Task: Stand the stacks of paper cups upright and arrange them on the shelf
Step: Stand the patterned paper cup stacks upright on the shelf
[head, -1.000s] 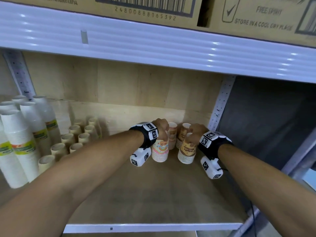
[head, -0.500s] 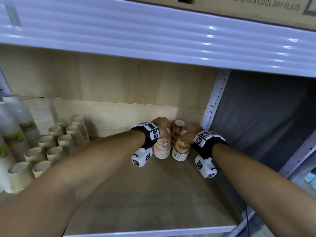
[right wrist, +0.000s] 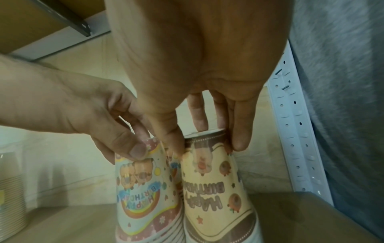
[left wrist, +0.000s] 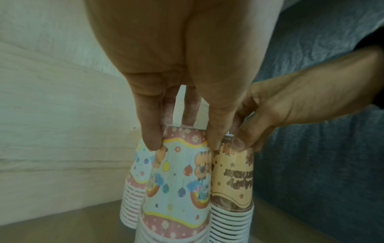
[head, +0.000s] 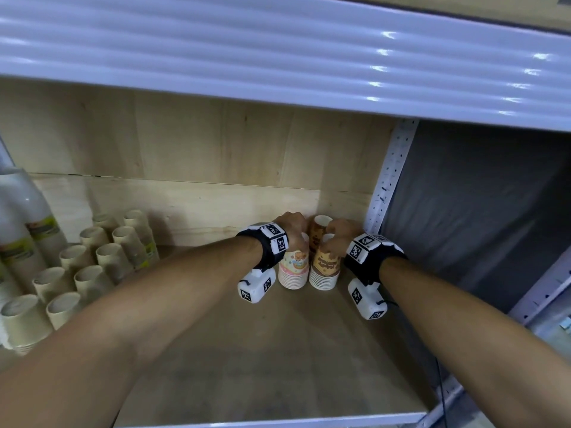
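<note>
while left hand [head: 292,225] pinches pink cup stack [head: 293,268], right hand [head: 338,234] pinches orange cup stack [head: 324,268], upright, touching

Ribbed white beam [head: 278,57] spans the frame's top. Perforated white upright [head: 390,177] at right of centre; grey fabric [head: 469,211] hangs beyond it. Pale wood back panel [head: 185,143] mid-frame. Cardboard carton edge [head: 463,4], top right.

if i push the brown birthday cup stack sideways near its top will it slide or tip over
Probably tip rather than slide: the brown birthday cup stack stands rim-down and tapers upward, and paper cups are likely light. The pink stack pressed against it should brace it on that side. The right hand pinching its top steadies it.
</note>
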